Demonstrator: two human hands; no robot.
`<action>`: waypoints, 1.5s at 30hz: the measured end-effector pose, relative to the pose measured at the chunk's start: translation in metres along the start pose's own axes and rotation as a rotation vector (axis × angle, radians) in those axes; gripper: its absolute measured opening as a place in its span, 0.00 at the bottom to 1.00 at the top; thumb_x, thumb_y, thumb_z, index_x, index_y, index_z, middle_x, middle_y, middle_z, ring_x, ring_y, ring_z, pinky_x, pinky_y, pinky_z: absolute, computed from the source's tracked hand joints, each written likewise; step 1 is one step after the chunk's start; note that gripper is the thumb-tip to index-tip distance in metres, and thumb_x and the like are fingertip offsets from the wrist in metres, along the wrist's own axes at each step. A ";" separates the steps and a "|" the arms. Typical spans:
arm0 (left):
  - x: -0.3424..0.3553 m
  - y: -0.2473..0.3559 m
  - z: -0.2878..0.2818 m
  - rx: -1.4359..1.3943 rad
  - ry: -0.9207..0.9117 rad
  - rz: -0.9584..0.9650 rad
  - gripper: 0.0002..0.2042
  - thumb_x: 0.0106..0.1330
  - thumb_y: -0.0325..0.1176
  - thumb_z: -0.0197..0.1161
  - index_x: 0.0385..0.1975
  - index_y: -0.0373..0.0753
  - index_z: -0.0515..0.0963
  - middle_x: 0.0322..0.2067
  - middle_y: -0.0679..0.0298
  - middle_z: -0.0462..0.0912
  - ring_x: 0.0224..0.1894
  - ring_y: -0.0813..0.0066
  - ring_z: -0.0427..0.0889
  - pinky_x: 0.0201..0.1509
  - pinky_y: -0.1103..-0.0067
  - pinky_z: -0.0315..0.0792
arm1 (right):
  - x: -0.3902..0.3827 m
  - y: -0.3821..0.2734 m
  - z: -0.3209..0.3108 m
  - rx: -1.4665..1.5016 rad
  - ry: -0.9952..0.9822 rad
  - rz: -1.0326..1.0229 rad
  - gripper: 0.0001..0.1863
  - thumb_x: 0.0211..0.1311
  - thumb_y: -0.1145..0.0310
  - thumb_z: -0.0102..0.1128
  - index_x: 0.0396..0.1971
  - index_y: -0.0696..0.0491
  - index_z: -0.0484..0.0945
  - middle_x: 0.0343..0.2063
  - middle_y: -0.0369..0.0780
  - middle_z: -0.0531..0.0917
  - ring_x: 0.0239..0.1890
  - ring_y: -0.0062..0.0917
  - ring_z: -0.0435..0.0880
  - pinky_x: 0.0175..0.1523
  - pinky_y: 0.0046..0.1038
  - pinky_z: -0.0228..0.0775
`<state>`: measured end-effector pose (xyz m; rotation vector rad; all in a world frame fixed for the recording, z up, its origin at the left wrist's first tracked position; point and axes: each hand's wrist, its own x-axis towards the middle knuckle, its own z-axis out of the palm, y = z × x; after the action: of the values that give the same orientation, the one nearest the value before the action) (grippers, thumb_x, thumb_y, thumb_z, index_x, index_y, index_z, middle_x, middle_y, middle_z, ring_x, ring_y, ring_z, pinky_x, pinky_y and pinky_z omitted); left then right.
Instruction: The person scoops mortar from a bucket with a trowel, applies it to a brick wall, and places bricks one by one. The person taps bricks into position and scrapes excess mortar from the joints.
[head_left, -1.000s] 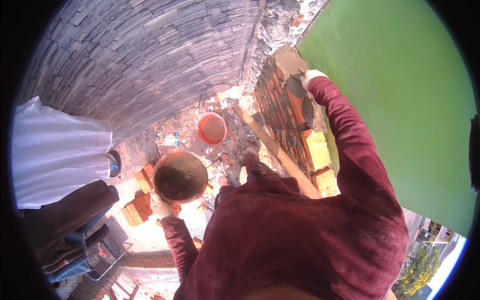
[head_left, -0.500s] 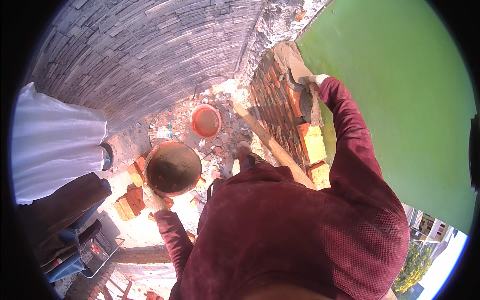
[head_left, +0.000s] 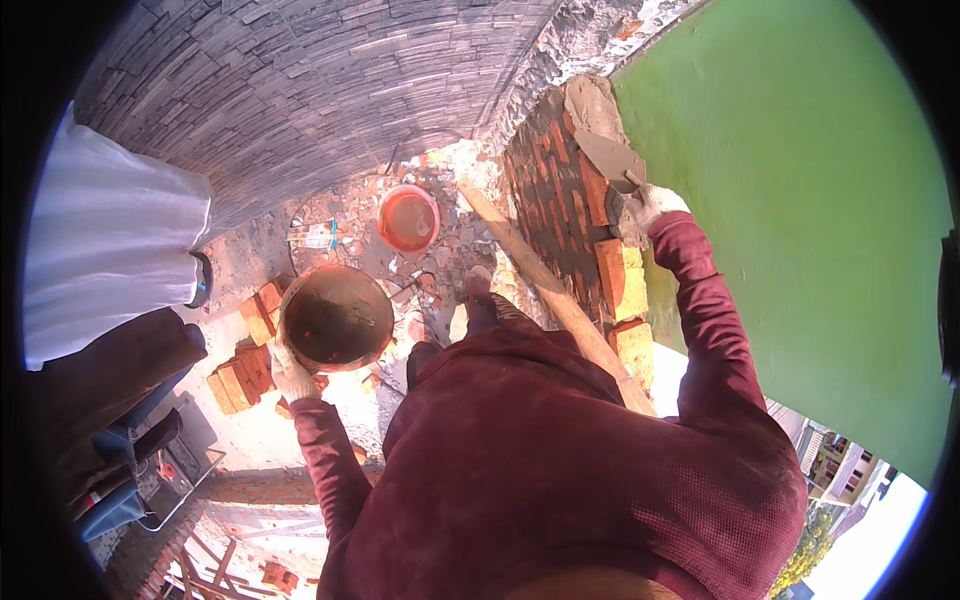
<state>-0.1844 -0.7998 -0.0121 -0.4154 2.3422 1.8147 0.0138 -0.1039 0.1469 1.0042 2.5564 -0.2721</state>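
Note:
My right hand [head_left: 658,205], in a pale glove, is closed around the handle of a pointed trowel [head_left: 612,160]. The blade lies against a bed of grey mortar [head_left: 594,106] along the top of a brick wall [head_left: 560,180]. Yellow-orange bricks [head_left: 622,280] sit on that wall on the near side of the hand. My left hand [head_left: 292,376], also gloved, is low on the left at the near edge of a large round tub [head_left: 386,345] with grey mortar in it. Its fingers are too unclear to show whether they grip the rim.
A smaller red bucket [head_left: 433,215] stands on the rubble-strewn floor. A wooden pole [head_left: 530,262] leans along the brick wall. Loose bricks [head_left: 238,385] lie left of the tub. A green panel [head_left: 790,220] rises at right, a grey stone-clad wall [head_left: 330,90] behind. White cloth [head_left: 120,240] hangs at left.
My right hand has drawn back toward me along the wall top, and the trowel's blade now shows flatter over the mortar. My left hand has stayed by the tub; the view has shifted slightly.

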 end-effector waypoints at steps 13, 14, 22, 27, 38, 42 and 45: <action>-0.075 -0.040 0.016 0.270 0.135 0.013 0.28 0.78 0.53 0.50 0.53 0.29 0.78 0.44 0.57 0.83 0.45 0.69 0.79 0.52 0.74 0.73 | 0.185 -0.109 -0.094 -0.970 -0.363 -0.400 0.20 0.55 0.60 0.63 0.47 0.51 0.85 0.43 0.48 0.86 0.47 0.44 0.85 0.51 0.39 0.77; -0.082 -0.024 0.024 0.242 0.151 0.025 0.28 0.77 0.54 0.50 0.53 0.30 0.77 0.46 0.56 0.82 0.46 0.68 0.79 0.53 0.73 0.73 | 0.198 -0.117 -0.094 -0.982 -0.345 -0.408 0.20 0.54 0.60 0.64 0.47 0.51 0.85 0.44 0.48 0.86 0.47 0.44 0.85 0.51 0.39 0.77; -0.092 -0.030 0.021 0.344 0.080 -0.050 0.26 0.78 0.50 0.49 0.51 0.27 0.79 0.40 0.55 0.84 0.42 0.68 0.79 0.51 0.72 0.73 | 0.192 -0.107 -0.072 -1.046 -0.456 -0.405 0.24 0.50 0.64 0.68 0.51 0.48 0.84 0.47 0.46 0.86 0.47 0.41 0.85 0.51 0.37 0.76; -0.070 -0.028 0.020 0.417 -0.046 -0.056 0.26 0.78 0.51 0.50 0.53 0.30 0.78 0.41 0.56 0.84 0.39 0.68 0.79 0.46 0.71 0.73 | 0.089 -0.080 -0.063 -1.039 -0.561 -0.217 0.25 0.59 0.54 0.57 0.55 0.47 0.82 0.49 0.46 0.85 0.50 0.41 0.84 0.53 0.39 0.75; -0.039 -0.005 0.054 0.255 -0.081 0.125 0.25 0.79 0.50 0.49 0.50 0.29 0.78 0.39 0.64 0.81 0.41 0.77 0.75 0.48 0.77 0.72 | 0.174 -0.162 -0.041 -1.045 -0.400 -0.424 0.23 0.59 0.57 0.53 0.48 0.54 0.84 0.43 0.53 0.86 0.47 0.45 0.86 0.52 0.44 0.75; -0.033 -0.018 0.051 0.202 -0.086 0.094 0.24 0.79 0.49 0.49 0.50 0.29 0.78 0.39 0.63 0.81 0.41 0.77 0.75 0.47 0.77 0.71 | 0.118 -0.163 -0.095 -1.096 -0.542 -0.317 0.23 0.60 0.56 0.53 0.48 0.54 0.84 0.43 0.53 0.86 0.47 0.46 0.86 0.52 0.44 0.75; -0.033 -0.012 0.061 0.174 0.002 0.213 0.23 0.77 0.52 0.52 0.36 0.34 0.79 0.24 0.68 0.76 0.27 0.78 0.72 0.31 0.77 0.65 | 0.096 -0.168 -0.123 -1.077 -0.564 -0.219 0.23 0.61 0.56 0.53 0.48 0.53 0.84 0.43 0.53 0.86 0.46 0.46 0.86 0.51 0.45 0.75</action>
<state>-0.1521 -0.7398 -0.0292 -0.1498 2.6059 1.6710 -0.1998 -0.1287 0.2261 0.1797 1.8268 0.6264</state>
